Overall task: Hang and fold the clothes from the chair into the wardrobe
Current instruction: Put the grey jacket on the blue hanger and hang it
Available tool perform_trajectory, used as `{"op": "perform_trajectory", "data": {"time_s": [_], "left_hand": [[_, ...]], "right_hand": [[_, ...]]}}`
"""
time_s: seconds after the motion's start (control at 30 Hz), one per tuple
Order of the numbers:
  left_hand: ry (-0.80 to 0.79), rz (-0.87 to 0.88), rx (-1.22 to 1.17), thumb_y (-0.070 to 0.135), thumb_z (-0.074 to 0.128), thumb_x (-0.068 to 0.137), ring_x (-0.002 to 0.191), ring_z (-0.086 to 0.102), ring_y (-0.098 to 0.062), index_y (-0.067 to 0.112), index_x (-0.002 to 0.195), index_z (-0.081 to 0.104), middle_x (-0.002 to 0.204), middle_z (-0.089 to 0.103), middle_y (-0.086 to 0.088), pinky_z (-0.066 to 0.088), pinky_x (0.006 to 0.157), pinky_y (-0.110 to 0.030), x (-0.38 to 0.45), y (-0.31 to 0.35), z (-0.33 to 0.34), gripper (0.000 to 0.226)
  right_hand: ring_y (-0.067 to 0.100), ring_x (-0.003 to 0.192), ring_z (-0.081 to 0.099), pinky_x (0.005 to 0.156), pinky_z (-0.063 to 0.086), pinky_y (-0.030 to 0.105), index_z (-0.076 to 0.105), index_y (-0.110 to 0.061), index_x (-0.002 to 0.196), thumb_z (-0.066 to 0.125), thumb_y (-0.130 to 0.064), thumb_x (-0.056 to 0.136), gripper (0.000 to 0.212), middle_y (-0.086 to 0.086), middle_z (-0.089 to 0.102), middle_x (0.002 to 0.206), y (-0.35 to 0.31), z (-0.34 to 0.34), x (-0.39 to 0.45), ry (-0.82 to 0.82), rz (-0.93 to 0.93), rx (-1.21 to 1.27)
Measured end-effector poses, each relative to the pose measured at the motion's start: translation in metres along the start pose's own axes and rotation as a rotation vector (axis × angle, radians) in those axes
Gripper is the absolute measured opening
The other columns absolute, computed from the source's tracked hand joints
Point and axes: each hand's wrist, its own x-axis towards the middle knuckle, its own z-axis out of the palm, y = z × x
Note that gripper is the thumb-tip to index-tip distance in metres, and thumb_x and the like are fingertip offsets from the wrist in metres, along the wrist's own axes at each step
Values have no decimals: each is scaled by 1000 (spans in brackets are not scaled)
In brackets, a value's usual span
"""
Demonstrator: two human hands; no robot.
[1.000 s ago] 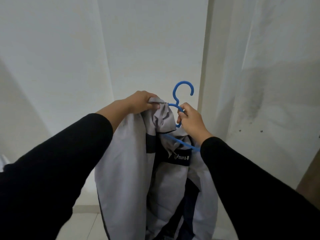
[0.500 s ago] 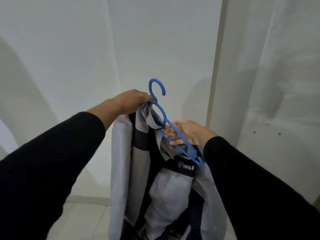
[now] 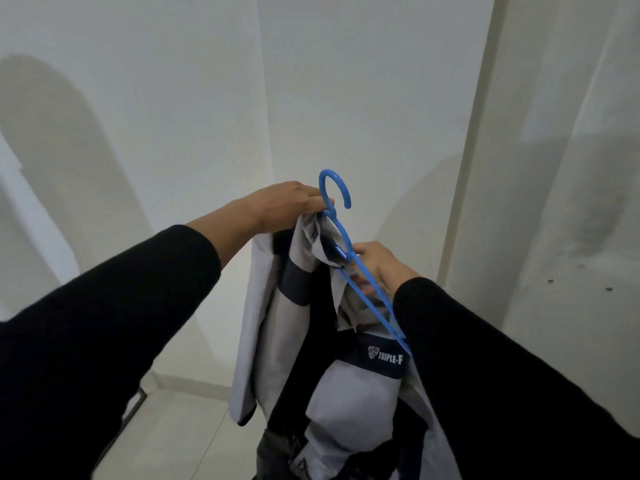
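1. Sleeves, black, fill the lower corners of the head view, one on each forearm, both reaching forward and up.
2. Between the forearms hangs a pale grey jacket (image 3: pixel 349 407) with dark navy panels. A navy band across it carries white lettering that reads "TRIPLE-F". The lower part drops out of the bottom of the view, so where it ends cannot be told.
3. A blue plastic hanger (image 3: pixel 360 275) runs slantwise through the top of the jacket. Its long arm slopes down to the right and ends just beside the right sleeve, and its round hook stands up above the cloth.
4. The right hand (image 3: pixel 375 265) is against the sloping arm of the hanger, partway along it. The thumb lies on top of the bar and the fingers curl under it, among the loose collar fabric, so the grip is closed on the hanger.
5. The left hand (image 3: pixel 287 206) is higher and farther out, at the base of the hook. Its fingers are bunched round the gathered top edge of the jacket, touching the hanger's neck, and the cloth hangs from this grip.
6. Behind everything stand plain white walls (image 3: pixel 173 98) meeting in vertical corners, with soft grey shadows on them.
7. A strip of pale floor (image 3: pixel 194 410) shows at lower left, below the wall's base.
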Motion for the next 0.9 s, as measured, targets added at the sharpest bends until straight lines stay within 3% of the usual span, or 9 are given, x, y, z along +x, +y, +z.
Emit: {"op": "perform_trajectory", "data": {"time_s": [0.07, 0.13, 0.2, 0.33, 0.47, 0.57, 0.7, 0.83, 0.9], "left_hand": [[-11, -34, -4, -8, 41, 88, 121, 50, -30, 13, 132, 51, 134, 54, -8, 41, 98, -38, -2, -1, 0, 49], [-27, -75, -18, -5, 39, 90, 120, 50, -29, 14, 131, 50, 131, 54, -7, 40, 96, -36, -4, -5, 2, 47], [-53, -92, -42, -1, 38, 92, 118, 51, -28, 16, 131, 49, 128, 55, -6, 41, 96, -35, -7, -7, 6, 44], [-60, -111, -116, -1, 37, 92, 118, 51, -28, 20, 133, 47, 130, 55, -5, 42, 99, -41, -8, -6, 10, 47], [-66, -138, -166, 0, 36, 93, 117, 52, -27, 21, 130, 49, 127, 56, -5, 41, 100, -42, -10, -9, 10, 45], [-75, -138, -192, 2, 34, 93, 114, 52, -26, 23, 130, 48, 124, 56, -5, 42, 99, -42, -12, -7, 10, 44], [-53, -172, -196, 5, 34, 94, 111, 53, -29, 22, 132, 46, 122, 56, -10, 43, 97, -43, -16, -7, 9, 44], [-23, -207, -180, 14, 37, 97, 106, 53, -29, 19, 131, 48, 117, 56, -12, 43, 95, -40, -27, -11, 12, 36], [-14, -222, -157, 19, 36, 98, 103, 53, -29, 18, 130, 48, 114, 55, -13, 43, 93, -39, -34, -14, 13, 34]], "right_hand": [[23, 63, 49, 65, 50, 35, 55, -12, 77, 50, -1, 89, 18, 8, 50, 69, -1, -3, 3, 64, -38, -63], [20, 63, 43, 56, 40, 27, 48, -15, 69, 44, -1, 89, 24, 4, 47, 67, 0, -8, 4, 150, -61, -63], [20, 65, 43, 52, 34, 26, 50, -12, 77, 39, -2, 90, 20, 3, 48, 70, 0, -13, 3, 224, -88, -21], [21, 85, 48, 73, 35, 27, 56, -3, 103, 37, -15, 100, 23, 7, 53, 93, -7, -25, -5, 321, -183, -40], [15, 76, 52, 68, 40, 27, 56, -11, 96, 55, -51, 90, 40, 1, 57, 87, -5, -39, -25, 113, -211, -52], [22, 94, 61, 88, 47, 32, 65, -8, 108, 74, -31, 80, 37, 5, 66, 102, -2, -46, -34, -38, -134, -222], [25, 82, 55, 71, 42, 29, 60, -7, 98, 62, -9, 86, 12, 12, 59, 92, 5, -55, -47, 109, 39, -585], [29, 83, 60, 72, 50, 32, 58, -2, 106, 58, -12, 89, 20, 16, 61, 100, 18, -73, -74, 250, 160, -631], [29, 73, 65, 61, 57, 33, 57, -2, 89, 50, -2, 87, 7, 19, 63, 91, 24, -82, -92, 316, 175, -545]]}}
